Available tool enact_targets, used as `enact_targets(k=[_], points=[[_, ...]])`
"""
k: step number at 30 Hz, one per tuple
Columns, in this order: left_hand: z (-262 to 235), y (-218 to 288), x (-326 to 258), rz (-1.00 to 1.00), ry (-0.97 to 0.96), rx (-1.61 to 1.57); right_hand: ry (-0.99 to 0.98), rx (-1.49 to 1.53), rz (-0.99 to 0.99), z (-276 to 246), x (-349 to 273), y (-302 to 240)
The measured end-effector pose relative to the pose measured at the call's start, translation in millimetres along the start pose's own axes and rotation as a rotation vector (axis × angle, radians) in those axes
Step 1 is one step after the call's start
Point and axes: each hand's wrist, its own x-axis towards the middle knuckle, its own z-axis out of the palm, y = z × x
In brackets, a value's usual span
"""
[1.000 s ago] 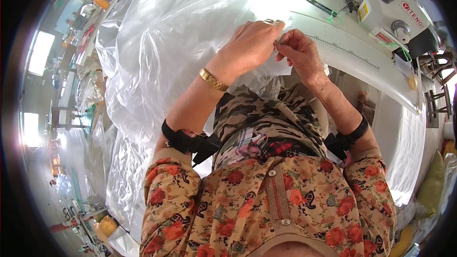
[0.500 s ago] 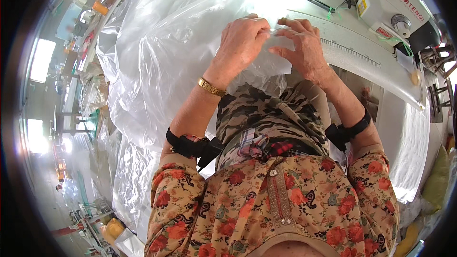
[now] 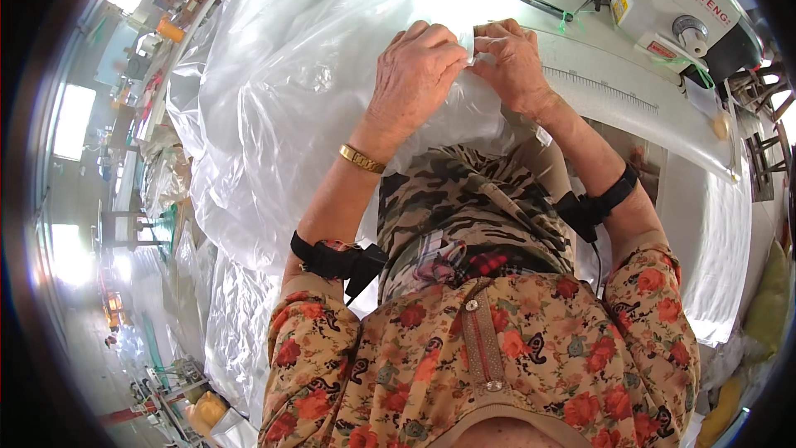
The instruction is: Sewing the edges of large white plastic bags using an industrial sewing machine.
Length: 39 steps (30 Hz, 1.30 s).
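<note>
A large sheet of clear plastic film [image 3: 282, 108] is heaped over the white sewing table [image 3: 613, 91] and spills down to my left. My left hand [image 3: 414, 75] and my right hand [image 3: 510, 62] meet over the film, both pinching a folded edge of it between fingers and thumbs. A gold bracelet sits on my left wrist, and black straps wrap both forearms. The part of the film under my palms is hidden.
A white sewing machine [image 3: 663, 0] stands at the far right of the table, with dark scissors [image 3: 543, 6] lying beside it. More plastic film [image 3: 224, 323] hangs toward the floor at my left. Stools and work tables [image 3: 124, 224] stand further left.
My two hands have come closer together on the film's edge, and the left hand's fingers have curled tighter over it. The view has shifted slightly.
</note>
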Motion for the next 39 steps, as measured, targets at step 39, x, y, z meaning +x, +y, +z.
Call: enact_targets(k=[39], points=[[45,5,-6,-0.098,-0.092,-0.120,-0.107,1.412,0.687,84,-151,1]])
